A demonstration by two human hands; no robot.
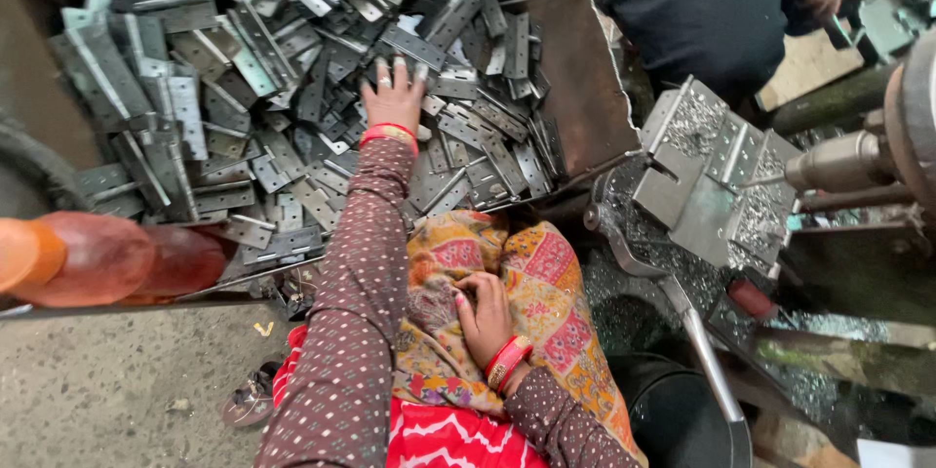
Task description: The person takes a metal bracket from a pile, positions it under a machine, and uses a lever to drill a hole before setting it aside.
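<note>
Hinge plates (pixel 292 88), grey and sharp-edged, lie heaped loosely in a bin ahead of the person's knees. The left hand (pixel 392 97) is stretched onto the heap, fingers spread flat, holding nothing. The right hand (pixel 485 317) rests loosely curled on the patterned cloth (pixel 546 283) over the lap, empty too. Reaching into that tangle could nick a finger on a cut edge, or shifting plates could slide and pinch. To the right, the drill jig (pixel 717 180) carries metal shavings (pixel 697 122) that could prick skin.

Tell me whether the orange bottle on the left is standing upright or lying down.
Lying down: the orange bottle rests on its side, its length running sideways, cap end toward the left edge.
</note>
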